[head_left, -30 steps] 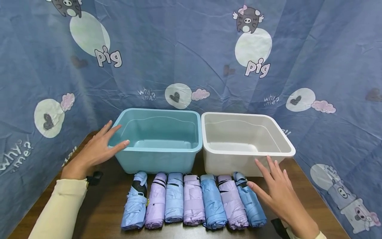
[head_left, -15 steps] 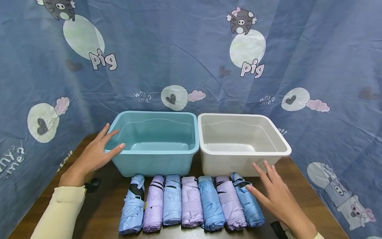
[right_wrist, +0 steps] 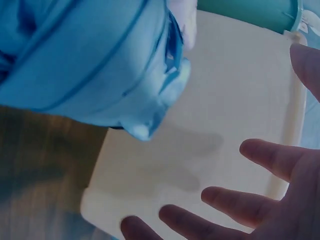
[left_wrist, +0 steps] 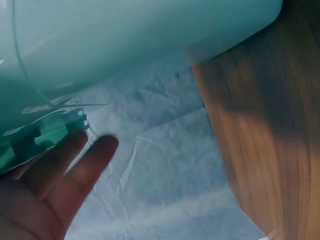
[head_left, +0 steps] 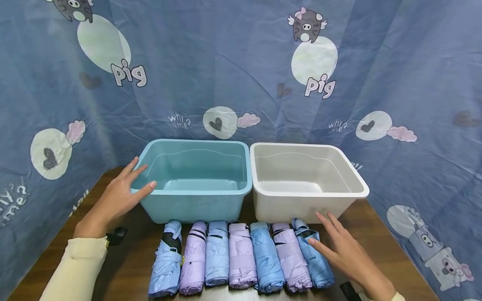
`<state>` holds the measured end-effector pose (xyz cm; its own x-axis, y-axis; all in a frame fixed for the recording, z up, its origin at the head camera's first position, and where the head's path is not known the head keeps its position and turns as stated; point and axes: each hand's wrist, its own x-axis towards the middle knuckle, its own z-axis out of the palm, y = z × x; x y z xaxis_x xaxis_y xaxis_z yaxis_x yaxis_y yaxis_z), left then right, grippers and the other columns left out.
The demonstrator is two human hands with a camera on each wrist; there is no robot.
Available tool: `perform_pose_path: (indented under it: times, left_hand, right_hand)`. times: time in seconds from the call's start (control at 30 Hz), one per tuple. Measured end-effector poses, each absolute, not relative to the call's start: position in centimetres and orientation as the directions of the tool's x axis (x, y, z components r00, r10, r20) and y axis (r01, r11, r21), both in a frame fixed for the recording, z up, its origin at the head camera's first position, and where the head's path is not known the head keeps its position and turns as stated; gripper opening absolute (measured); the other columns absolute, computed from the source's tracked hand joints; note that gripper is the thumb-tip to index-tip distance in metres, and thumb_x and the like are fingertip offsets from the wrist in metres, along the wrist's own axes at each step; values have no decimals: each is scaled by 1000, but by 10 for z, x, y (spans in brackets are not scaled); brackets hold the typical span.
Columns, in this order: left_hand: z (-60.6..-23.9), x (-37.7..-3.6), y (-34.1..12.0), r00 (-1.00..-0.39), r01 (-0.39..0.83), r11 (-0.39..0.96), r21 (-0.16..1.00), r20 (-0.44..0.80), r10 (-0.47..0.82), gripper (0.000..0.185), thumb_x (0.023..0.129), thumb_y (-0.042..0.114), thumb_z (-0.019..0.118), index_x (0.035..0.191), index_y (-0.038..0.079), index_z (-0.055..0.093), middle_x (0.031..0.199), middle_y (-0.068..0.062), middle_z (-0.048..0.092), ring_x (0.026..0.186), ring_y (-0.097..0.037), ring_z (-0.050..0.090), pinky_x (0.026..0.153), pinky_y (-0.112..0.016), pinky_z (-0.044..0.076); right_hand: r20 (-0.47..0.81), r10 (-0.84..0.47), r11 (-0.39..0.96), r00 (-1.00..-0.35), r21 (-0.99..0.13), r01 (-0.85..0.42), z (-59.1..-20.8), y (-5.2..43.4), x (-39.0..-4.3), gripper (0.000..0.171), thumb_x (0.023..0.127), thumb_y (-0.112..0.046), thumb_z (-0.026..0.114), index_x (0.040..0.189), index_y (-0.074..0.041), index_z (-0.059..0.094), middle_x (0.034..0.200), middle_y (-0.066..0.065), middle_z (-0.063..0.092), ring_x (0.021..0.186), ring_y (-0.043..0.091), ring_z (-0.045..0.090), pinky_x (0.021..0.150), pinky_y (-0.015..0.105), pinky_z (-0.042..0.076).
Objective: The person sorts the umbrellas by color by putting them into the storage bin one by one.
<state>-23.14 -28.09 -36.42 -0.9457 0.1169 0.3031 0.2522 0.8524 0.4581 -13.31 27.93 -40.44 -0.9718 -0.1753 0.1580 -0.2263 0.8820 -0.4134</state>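
Note:
Folded umbrellas in blue and lilac lie in a row on the wooden table, several in all. At the left end is a light blue umbrella (head_left: 165,261); at the right end, a darker blue umbrella (head_left: 314,257). My left hand (head_left: 118,194) is at the left rim of the teal bin (head_left: 196,207), fingers spread and thumb over its front corner. My right hand (head_left: 346,246) hovers beside the darker blue umbrella, in front of the white bin (head_left: 293,207), holding nothing. In the right wrist view, the fingers (right_wrist: 240,205) are spread apart, with the blue umbrella (right_wrist: 100,60) close by.
Both bins stand side by side at the back of the table (head_left: 124,263), with nothing inside. Behind them hangs a blue patterned cloth (head_left: 241,67). The table's left and right edges slant beside the forearms.
My right hand has sunk slightly, lower on the white bin's front and nearer the rightmost umbrella. The left hand stays at the teal bin's rim. The head view has shifted a little.

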Motion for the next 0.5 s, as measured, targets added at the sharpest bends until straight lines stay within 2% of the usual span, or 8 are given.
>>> perform_pose_path:
  times: [0.13,0.3,0.5]
  left_hand:
    - [-365,-231,-280,-942,259,849,460,313,118,76,92,49,58,148,2,37,160,-17,10,133,-57,26,92,-77,25]
    - [-365,-231,-279,-939,275,840,468,320,128,73,92,47,59,147,3,39,160,-18,12,132,-57,27,91,-77,26]
    - [-365,-232,-280,-935,284,831,479,330,129,70,93,45,59,146,3,40,160,-18,11,133,-57,26,90,-76,27]
  right_hand:
    - [150,-188,873,-971,-428,-235,-412,279,-133,75,90,-58,56,153,-25,31,153,25,26,124,54,43,81,76,36]
    - [156,-210,863,-965,-435,-258,-419,279,-134,77,89,-57,60,150,-19,36,149,27,33,123,53,45,82,74,38]
    - [198,-255,841,-946,-438,-318,-426,278,-137,75,86,-53,66,147,-16,42,142,18,46,123,42,50,85,67,43]
